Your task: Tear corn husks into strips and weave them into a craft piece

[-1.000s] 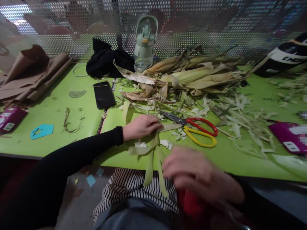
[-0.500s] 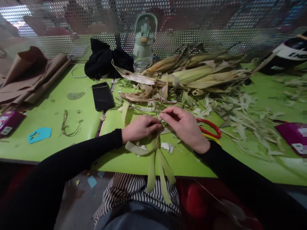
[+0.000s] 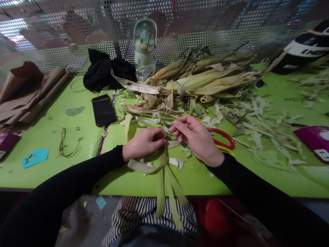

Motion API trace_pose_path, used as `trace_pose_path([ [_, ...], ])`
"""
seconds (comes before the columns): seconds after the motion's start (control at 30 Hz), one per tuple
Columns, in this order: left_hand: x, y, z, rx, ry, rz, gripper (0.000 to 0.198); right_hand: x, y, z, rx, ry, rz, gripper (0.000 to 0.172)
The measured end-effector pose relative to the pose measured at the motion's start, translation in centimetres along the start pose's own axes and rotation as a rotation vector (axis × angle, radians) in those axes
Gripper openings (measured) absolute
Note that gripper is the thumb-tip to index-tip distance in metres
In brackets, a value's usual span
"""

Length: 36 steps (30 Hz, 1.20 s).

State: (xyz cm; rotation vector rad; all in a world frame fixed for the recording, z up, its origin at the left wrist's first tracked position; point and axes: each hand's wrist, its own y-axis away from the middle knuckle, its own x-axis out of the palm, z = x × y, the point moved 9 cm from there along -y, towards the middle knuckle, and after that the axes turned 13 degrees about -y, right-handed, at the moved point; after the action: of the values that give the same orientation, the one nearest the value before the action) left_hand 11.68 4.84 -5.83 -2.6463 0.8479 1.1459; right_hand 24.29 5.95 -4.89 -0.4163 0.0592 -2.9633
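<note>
The left hand (image 3: 145,142) is closed on the upper end of the green strips (image 3: 161,192), which fan out below both hands and hang over the near edge of the table (image 3: 84,171). The right hand (image 3: 196,139) is pinched shut near the left fingertips, just right of the strips' top; I cannot tell whether anything is between its fingers. Right of the strips, scissors (image 3: 232,141) show red and yellow handles, partly behind the right hand. Beyond the strips lie husks (image 3: 200,84); beyond and left, a dark phone (image 3: 104,111). Well right of the strips, a purple pack (image 3: 312,137) bears a white mark like "B". Beyond that, far right of the strips, a black bottle (image 3: 299,56) has a label seemingly starting "EN", the rest unclear
</note>
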Motion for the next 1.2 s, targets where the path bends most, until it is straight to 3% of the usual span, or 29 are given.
trace_pose_path([
  [0.1, 0.2, 0.0, -0.2, 0.018, 0.047, 0.021, 0.021, 1.0, 0.2, 0.9, -0.047, 0.155, 0.098, 0.023],
  [0.2, 0.1, 0.0, -0.1, 0.015, 0.038, 0.007, 0.021, 1.8, 0.6, 1.7, -0.137, 0.501, 0.196, 0.036],
  [0.27, 0.0, 0.0, -0.2, 0.014, 0.029, -0.001, 0.020, 2.1, 0.9, 2.2, -0.236, 0.678, 0.223, 0.027],
  [0.63, 0.2, 0.0, -0.2, 0.001, 0.082, 0.029, 0.023, 2.1, 1.7, 3.2, -0.359, 0.865, 0.222, 0.016],
  [0.77, 0.3, -0.2, 0.2, -0.034, 0.138, 0.012, 0.015, 1.7, 1.5, 3.5, -0.306, 0.850, 0.190, 0.017],
  [0.9, 0.2, -0.3, 0.5, -0.061, 0.251, -0.042, 0.008, 0.9, 0.7, 2.2, -0.138, 0.698, 0.156, 0.030],
  [1.2, -1.3, 0.1, -0.5, 0.019, -0.097, -0.213, 0.011, 0.1, 0.4, 0.1, 0.060, 0.521, 0.072, 0.043],
])
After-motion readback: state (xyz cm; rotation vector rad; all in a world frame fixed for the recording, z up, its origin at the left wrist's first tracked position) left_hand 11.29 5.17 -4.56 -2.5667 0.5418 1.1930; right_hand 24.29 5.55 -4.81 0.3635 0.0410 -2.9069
